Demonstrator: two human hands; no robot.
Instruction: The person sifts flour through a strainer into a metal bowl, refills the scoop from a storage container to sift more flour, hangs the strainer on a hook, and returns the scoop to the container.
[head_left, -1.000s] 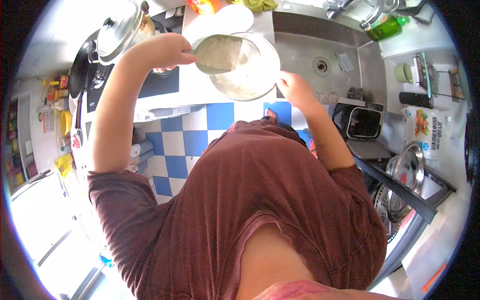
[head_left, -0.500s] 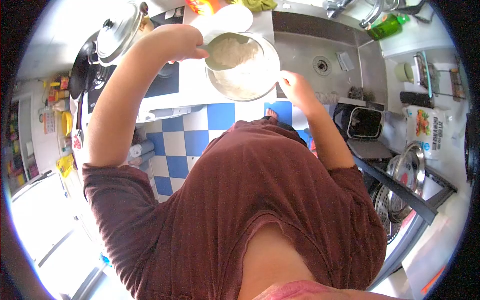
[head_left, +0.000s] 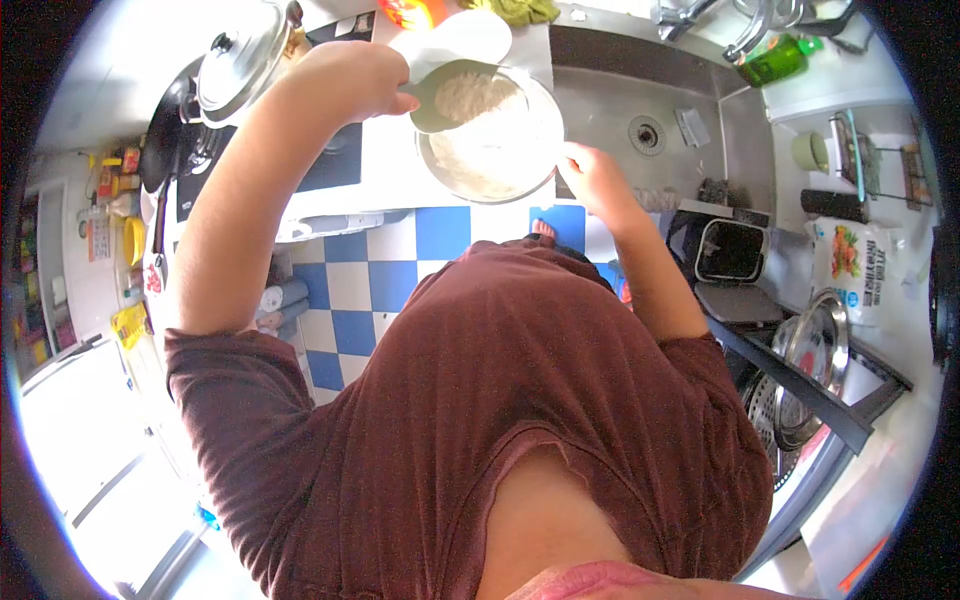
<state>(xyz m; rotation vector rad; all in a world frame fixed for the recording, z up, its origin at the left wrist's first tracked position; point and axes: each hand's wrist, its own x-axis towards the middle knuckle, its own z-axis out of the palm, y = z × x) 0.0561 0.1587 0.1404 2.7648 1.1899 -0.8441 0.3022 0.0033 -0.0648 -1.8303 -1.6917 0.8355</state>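
My left hand [head_left: 378, 82] grips the near-left edge of a grey-green bowl [head_left: 432, 108], which is tilted. White, flour-like powder [head_left: 475, 95] lies in it. Below the grey-green bowl stands a larger, shiny metal mixing bowl [head_left: 438, 180] on the counter, its inside washed out by bright light and showing more pale powder. The fingers of my right hand [head_left: 592, 178] are closed on the right rim of that mixing bowl.
A sink [head_left: 610, 105] lies right of the mixing bowl, with a green bottle [head_left: 775, 62] behind it. On the left, a lidded pot [head_left: 235, 75] and a dark pan [head_left: 165, 140] stand by the stove. A trash bin [head_left: 733, 250] is at right.
The grey-green bowl has tipped further, and the powder heap in it looks smaller. My left hand has risen slightly; my right hand still holds the mixing bowl's rim.
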